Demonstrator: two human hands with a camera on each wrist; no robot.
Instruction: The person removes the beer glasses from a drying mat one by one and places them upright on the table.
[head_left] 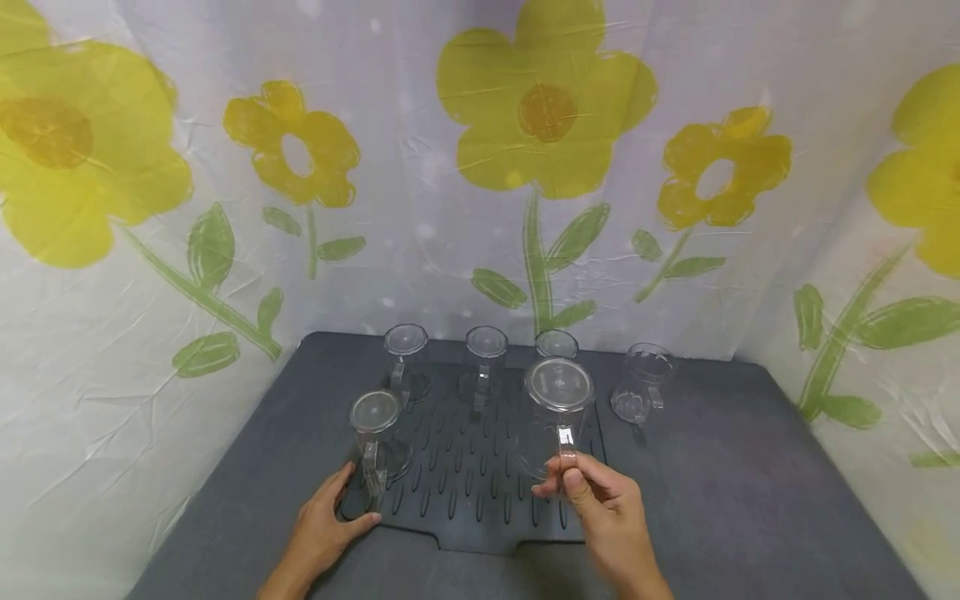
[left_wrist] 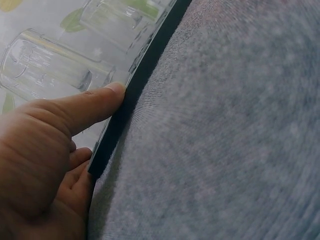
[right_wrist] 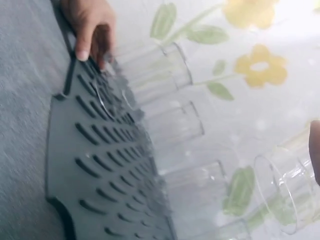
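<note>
My right hand (head_left: 611, 508) pinches the handle of a clear glass mug (head_left: 558, 387), held upside down above the right part of a dark ribbed drying mat (head_left: 465, 500). In the right wrist view this mug (right_wrist: 287, 185) is apart from the mat. My left hand (head_left: 322, 521) grips the mat's near left corner, thumb on the front edge and fingers at the left side. Close to it an upside-down glass mug (head_left: 377, 410) stands on the mat, its handle toward me. Along the back are more upturned mugs, left (head_left: 406, 339), middle (head_left: 486, 342) and right (head_left: 557, 342), the last partly hidden.
To the right of the mat another glass mug (head_left: 633, 404) stands upright on the dark grey table (head_left: 735, 500). A pale curtain (head_left: 405, 208) with yellow flowers encloses the back and both sides.
</note>
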